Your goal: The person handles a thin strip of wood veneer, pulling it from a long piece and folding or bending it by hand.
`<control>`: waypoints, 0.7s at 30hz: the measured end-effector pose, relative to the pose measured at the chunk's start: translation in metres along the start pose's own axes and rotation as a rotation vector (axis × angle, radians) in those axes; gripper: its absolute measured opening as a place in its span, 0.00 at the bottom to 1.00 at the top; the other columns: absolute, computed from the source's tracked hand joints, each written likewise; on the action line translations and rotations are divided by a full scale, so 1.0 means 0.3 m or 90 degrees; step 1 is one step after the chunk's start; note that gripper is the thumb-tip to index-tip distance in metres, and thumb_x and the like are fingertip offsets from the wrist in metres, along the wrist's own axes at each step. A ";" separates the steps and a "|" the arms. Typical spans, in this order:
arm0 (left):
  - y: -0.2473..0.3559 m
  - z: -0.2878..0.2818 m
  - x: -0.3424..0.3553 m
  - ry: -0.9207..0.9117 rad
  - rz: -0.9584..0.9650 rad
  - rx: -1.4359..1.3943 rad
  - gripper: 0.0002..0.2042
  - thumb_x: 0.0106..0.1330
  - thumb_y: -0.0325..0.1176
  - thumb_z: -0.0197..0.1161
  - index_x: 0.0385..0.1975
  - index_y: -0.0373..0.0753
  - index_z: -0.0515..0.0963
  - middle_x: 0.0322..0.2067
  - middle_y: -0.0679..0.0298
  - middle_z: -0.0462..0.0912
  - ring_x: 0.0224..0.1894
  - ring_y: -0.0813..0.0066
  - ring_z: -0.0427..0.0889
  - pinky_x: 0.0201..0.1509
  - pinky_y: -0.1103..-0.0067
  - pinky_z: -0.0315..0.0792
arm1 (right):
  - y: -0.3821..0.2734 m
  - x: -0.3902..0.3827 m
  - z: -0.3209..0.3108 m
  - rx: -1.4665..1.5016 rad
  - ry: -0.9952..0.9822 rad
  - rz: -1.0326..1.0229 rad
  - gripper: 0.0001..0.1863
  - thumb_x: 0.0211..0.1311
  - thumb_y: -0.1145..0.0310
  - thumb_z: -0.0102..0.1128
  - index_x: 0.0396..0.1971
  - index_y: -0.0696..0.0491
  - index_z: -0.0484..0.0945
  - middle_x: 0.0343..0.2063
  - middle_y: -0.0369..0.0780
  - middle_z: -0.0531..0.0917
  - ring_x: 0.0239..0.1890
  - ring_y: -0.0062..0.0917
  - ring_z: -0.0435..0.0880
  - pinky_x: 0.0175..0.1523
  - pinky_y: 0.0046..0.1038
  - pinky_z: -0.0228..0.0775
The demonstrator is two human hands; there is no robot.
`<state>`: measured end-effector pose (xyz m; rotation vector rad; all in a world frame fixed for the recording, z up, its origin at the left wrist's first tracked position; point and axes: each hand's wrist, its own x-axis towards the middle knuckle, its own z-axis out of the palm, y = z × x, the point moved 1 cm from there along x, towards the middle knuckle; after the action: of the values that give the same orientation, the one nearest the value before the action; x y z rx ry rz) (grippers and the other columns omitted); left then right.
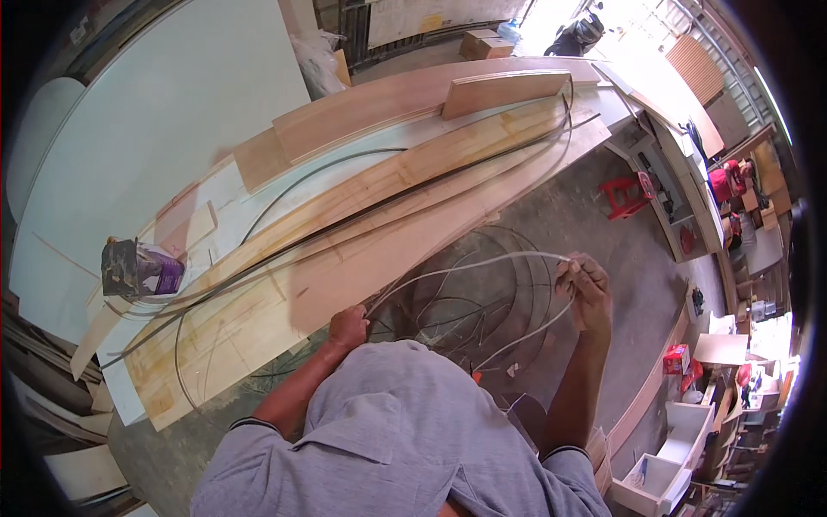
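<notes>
Closed in a fist, the left hand (349,327) sits low beside the near edge of a wide wooden board (362,274), gripping one end of a thin pale strip (482,261) at its thumb side. How tightly its hidden fingers press together cannot be told. The right hand (587,293) is raised well apart to the right, above the grey floor (564,202), with thumb and fingertips pinching the strip and the other fingers bent in toward the palm. Between the two hands the strip rises in a shallow arch, clear of the board. A second pale length runs from below the right hand down and leftward toward the floor; whether it belongs to the same strip cannot be told.

Beneath the arch, dark loops and thin scraps (457,308) lie tangled on the floor. Beyond the left hand stretches a white worktop (222,194), bearing several long boards laid lengthwise. Dark strips (370,208) run along these boards and curve over at both ends. Near the worktop's left end stands a grimy container with a purple label (145,269). At its far side a reddish wooden panel (508,90) rests near the strips' bend. A red stool (627,195) stands on the floor beyond the right hand.
</notes>
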<state>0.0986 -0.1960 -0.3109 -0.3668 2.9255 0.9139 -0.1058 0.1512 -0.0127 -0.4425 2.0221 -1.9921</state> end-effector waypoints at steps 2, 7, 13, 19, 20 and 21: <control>0.001 -0.034 -0.006 -0.010 -0.086 -0.069 0.09 0.60 0.36 0.62 0.32 0.37 0.80 0.32 0.52 0.82 0.38 0.50 0.82 0.43 0.59 0.74 | 0.004 -0.009 -0.049 0.015 0.040 0.016 0.09 0.65 0.68 0.58 0.32 0.58 0.81 0.26 0.36 0.80 0.26 0.20 0.76 0.33 0.23 0.67; 0.047 -0.242 0.024 0.153 -0.120 -0.193 0.09 0.61 0.35 0.61 0.31 0.36 0.81 0.28 0.52 0.83 0.33 0.54 0.84 0.39 0.64 0.76 | 0.199 -0.099 -0.404 -0.213 0.006 0.108 0.09 0.59 0.67 0.58 0.30 0.57 0.82 0.27 0.36 0.81 0.31 0.18 0.80 0.37 0.21 0.71; 0.146 -0.456 0.087 0.117 -0.086 -0.384 0.10 0.67 0.32 0.59 0.34 0.30 0.81 0.19 0.62 0.79 0.17 0.78 0.79 0.24 0.79 0.73 | 0.618 -0.215 -0.493 -0.998 -0.001 0.382 0.19 0.52 0.66 0.62 0.45 0.57 0.81 0.46 0.50 0.83 0.50 0.46 0.81 0.54 0.42 0.74; 0.252 -0.501 0.127 0.035 -0.061 -0.451 0.09 0.66 0.30 0.60 0.36 0.29 0.81 0.22 0.61 0.82 0.18 0.78 0.79 0.23 0.78 0.74 | 0.509 -0.001 0.304 -0.105 -0.190 0.045 0.27 0.69 0.51 0.56 0.55 0.58 0.76 0.54 0.44 0.79 0.57 0.29 0.76 0.63 0.29 0.64; 0.264 -0.495 0.135 0.028 -0.059 -0.448 0.09 0.65 0.30 0.60 0.36 0.29 0.81 0.23 0.61 0.82 0.18 0.79 0.79 0.24 0.78 0.74 | 0.493 0.038 0.453 0.030 -0.235 0.115 0.28 0.70 0.50 0.54 0.54 0.60 0.76 0.53 0.44 0.79 0.56 0.27 0.75 0.62 0.28 0.64; 0.273 -0.489 0.143 0.023 -0.055 -0.453 0.09 0.65 0.29 0.60 0.37 0.28 0.81 0.23 0.61 0.82 0.19 0.79 0.78 0.24 0.79 0.74 | 0.467 0.044 0.546 0.058 -0.257 0.196 0.25 0.70 0.51 0.54 0.50 0.60 0.78 0.47 0.42 0.80 0.53 0.25 0.77 0.58 0.27 0.67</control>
<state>0.0400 -0.2229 -0.1501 -0.5285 2.4813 1.9205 -0.0569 -0.0032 -0.1555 -0.4410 1.6343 -1.6468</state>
